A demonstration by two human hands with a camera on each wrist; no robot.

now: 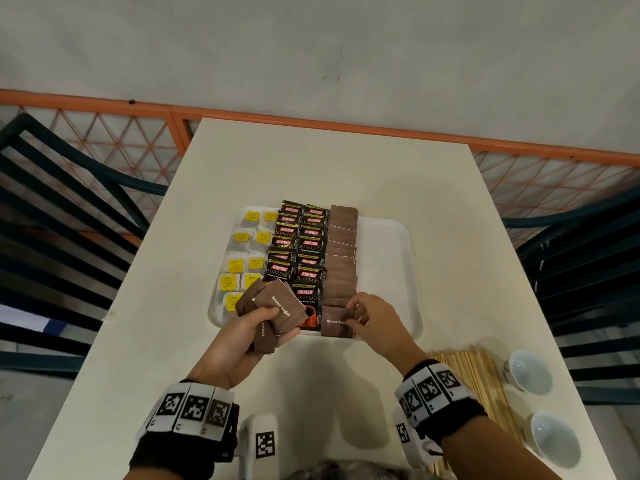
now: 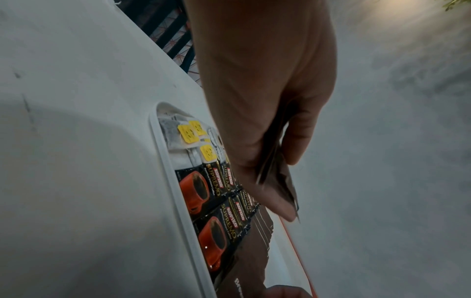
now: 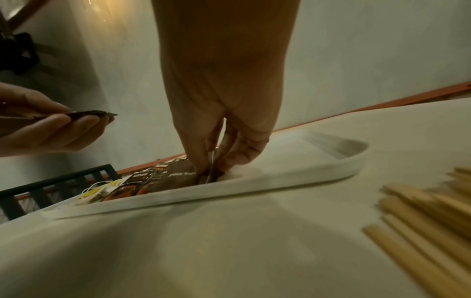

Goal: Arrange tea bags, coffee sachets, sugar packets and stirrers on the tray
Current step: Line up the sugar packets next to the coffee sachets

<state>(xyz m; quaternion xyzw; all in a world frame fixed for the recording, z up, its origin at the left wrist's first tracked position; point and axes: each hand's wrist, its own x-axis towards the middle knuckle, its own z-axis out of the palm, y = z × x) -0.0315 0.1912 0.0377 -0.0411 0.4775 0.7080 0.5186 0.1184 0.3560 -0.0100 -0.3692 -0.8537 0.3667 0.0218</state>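
A fanned stack of brown sugar packets [image 1: 273, 315] is clamped between the thumb and curled fingers [image 2: 297, 139] of the left hand [image 1: 239, 336], held just above the near left edge of the tray [image 1: 388, 244]. The right edge of the nearest packet in the sugar row [image 1: 341, 268] is pinched by the fingertips [image 3: 237, 159] of the right hand [image 1: 374, 322], pressed down at the tray's near rim. The tray, a white shallow rectangle with rounded corners and a raised lip, is filled in columns: tea bags [image 1: 242, 258] with square yellow tags lie in two files at the left, glossy black coffee sachets [image 1: 298, 251] printed with red cups overlap in two files in the middle, and matte brown flat packets are shingled in one file just right of them. The right part of the tray is seen as bare white surface. The tray is carried by a pale smooth desk [image 1: 311, 161]. Flat wooden stirrers [image 1: 474, 379] are laid in a bundle on the desk near the right wrist, apart from the tray. Two small white cups [image 1: 540, 403] are set on the desk just right of the stirrers.
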